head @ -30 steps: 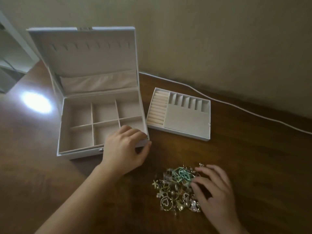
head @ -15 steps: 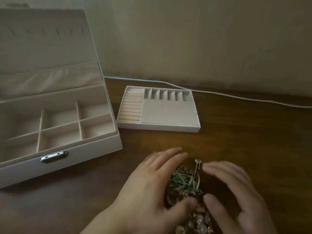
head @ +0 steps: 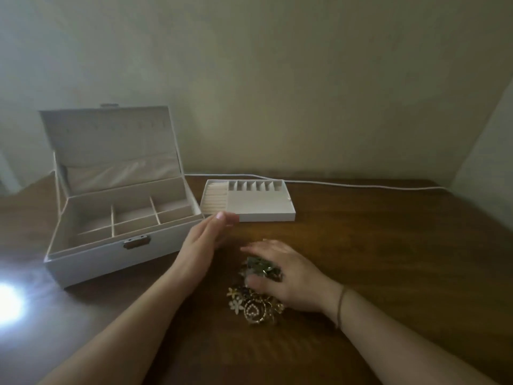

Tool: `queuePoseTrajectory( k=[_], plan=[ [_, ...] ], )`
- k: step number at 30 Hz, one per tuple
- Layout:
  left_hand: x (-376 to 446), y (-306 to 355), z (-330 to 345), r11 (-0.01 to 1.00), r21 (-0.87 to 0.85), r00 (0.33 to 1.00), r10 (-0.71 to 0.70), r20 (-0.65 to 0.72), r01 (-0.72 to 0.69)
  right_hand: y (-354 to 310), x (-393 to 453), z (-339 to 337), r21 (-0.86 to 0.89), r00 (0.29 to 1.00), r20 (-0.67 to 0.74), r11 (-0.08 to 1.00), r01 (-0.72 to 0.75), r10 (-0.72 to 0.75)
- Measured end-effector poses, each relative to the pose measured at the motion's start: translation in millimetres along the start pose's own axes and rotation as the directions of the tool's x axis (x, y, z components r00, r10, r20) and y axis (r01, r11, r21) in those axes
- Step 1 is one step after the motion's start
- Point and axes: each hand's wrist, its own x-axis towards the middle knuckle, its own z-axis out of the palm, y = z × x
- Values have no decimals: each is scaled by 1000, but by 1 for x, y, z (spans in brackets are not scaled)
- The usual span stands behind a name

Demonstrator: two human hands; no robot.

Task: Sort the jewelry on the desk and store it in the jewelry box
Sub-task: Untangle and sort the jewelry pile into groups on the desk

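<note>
Jewelry [head: 255, 304] is lying heaped near the desk's [head: 388, 245] front edge, the right hand [head: 288, 276] lying spread over its far part, the left hand [head: 205, 240] hovering open and empty beside the open box [head: 111, 251], near the tray [head: 266, 216].

The room was dim and the picture looked soft and grainy. A bright white glare [head: 7, 302] shone on the tabletop [head: 388, 245] at its left edge. The left hand [head: 204, 240] was blurry. Straight lines bent near the picture's sides.
</note>
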Motion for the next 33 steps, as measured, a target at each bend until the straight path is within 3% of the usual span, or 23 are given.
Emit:
queuePoseTrajectory(
  k=[4, 8, 12, 16, 18, 21, 25, 28, 31, 33],
  plan=[
    [-9, -3, -3, 994, 109, 997, -28, 70, 20, -24, -9, 14, -65, 988, 116, 992, 110, -102],
    [-12, -2, -2, 1000, -11, 1000, 23, 18, -23, -37, -27, 29, -166, 961, 128, 950, 266, -247],
    [-18, -3, 0, 997, -48, 996, 59, 59, -56, -41, -36, 37, -151, 913, 157, 905, 399, -376],
    [-22, -3, 4, 992, 46, 987, 109, 122, -116, -40, -43, 9, 121, 965, -57, 958, 261, -256],
    [-23, -4, 3, 986, 96, 981, 124, 152, -139, -32, -46, -3, 59, 967, -94, 969, 242, -236],
    [-25, -4, 3, 978, 154, 973, 107, 203, -140, -21, -43, 0, -118, 972, -39, 967, 226, -232],
    [-25, 2, 4, 982, 127, 955, 103, 278, -143, -19, -38, 3, 79, 972, -145, 977, 200, -188],
    [-25, 4, 6, 982, 95, 927, 120, 354, -163, -21, -42, -4, 301, 935, -350, 938, 173, -60],
    [-27, 2, 9, 985, 99, 912, 93, 399, -143, -25, -44, -7, 607, 871, -470, 769, 200, 144],
    [-27, 5, 6, 980, 154, 879, 41, 476, -129, -25, -41, -9, 739, 851, -463, 638, 217, 246]
  ],
)
